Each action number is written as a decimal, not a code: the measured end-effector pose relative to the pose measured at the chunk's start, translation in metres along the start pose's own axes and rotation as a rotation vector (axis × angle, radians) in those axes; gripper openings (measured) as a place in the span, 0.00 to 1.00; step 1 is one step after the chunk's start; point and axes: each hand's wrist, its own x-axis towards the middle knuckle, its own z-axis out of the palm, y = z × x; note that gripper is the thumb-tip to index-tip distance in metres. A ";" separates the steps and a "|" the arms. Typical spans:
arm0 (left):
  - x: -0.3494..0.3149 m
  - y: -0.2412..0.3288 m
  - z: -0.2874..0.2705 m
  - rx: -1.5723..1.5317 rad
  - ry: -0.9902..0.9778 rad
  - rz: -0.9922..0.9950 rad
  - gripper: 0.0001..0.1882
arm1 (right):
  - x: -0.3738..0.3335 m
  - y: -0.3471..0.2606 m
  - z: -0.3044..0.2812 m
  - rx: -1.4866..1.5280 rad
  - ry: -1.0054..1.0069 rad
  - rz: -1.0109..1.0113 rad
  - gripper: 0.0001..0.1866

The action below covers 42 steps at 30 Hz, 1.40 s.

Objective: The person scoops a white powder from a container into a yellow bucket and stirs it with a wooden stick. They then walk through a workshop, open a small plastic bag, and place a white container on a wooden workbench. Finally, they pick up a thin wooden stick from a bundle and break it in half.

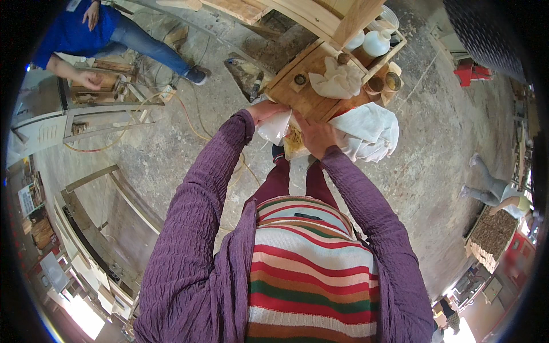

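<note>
- A wooden table (320, 107) is standing beyond the hands, carrying a crumpled cream cloth (334, 79) and a small round container (299, 79).
- Two brownish jars are sitting near its right side, and a round white vessel (376, 43) is standing behind them.
- A larger white cloth (369, 131) is hanging just beside the right hand (317, 137), crowding that side.
- A dark-handled tool (257, 84) is lying left of the table; farther left, a co-worker in blue (77, 26) is standing.
- The white plastic piece (275, 128) is staying between the hands, near the table's front edge; its narrower end is seemingly pointing toward the person's feet, but the left hand (267, 111) is hiding part of it, so I cannot tell its long axis surely.
- The left fingers are grasping this piece; the right fingers are bending near it, and whether they are gripping anything, I cannot tell.
</note>
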 end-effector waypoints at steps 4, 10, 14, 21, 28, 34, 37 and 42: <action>0.000 -0.001 0.000 -0.015 -0.023 -0.022 0.21 | -0.001 -0.002 0.005 0.060 0.029 0.035 0.28; -0.001 -0.003 -0.001 -0.041 -0.024 0.007 0.21 | 0.000 -0.006 0.001 0.055 0.005 0.047 0.28; -0.002 0.000 -0.004 0.067 -0.085 0.109 0.21 | -0.002 -0.005 0.003 0.043 0.004 0.071 0.29; -0.001 -0.003 0.001 0.021 -0.048 0.036 0.21 | -0.017 -0.005 0.007 0.034 0.062 0.084 0.29; -0.045 -0.010 -0.012 -0.293 -0.148 0.188 0.23 | -0.025 -0.002 -0.014 0.169 0.063 0.100 0.23; -0.099 -0.032 -0.005 -0.922 -0.732 0.231 0.37 | 0.003 0.001 -0.040 0.277 0.067 0.091 0.17; -0.101 -0.076 0.005 -1.136 -0.878 0.258 0.38 | 0.022 0.004 -0.052 0.615 0.235 0.091 0.12; -0.106 -0.114 0.017 -1.306 -0.759 0.251 0.34 | 0.042 0.067 -0.094 0.381 0.428 0.159 0.08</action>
